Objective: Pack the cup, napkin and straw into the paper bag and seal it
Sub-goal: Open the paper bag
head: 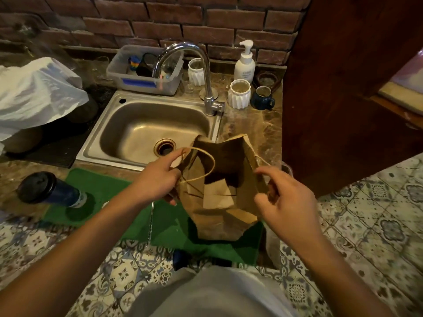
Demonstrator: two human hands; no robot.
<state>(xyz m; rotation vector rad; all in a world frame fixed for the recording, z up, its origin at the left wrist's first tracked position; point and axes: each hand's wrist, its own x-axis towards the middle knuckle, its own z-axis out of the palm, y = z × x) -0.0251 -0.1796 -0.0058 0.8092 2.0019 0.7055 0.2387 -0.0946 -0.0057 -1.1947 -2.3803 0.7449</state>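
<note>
Matt creased brown paper bag [219,202] with twisted paper-cord handle [201,165], brushed steel sink [146,131], glossy chrome tap [206,72], rough red brick wall [183,21], fuzzy green cloth mat [109,191], polished marbled stone counter [251,126], dark wood panel [343,88].

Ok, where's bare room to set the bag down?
Free: the green mat between the cup and the paper bag, and the sink basin. Crowded: behind the faucet, with the plastic bin, white pots and soap bottle.
</note>
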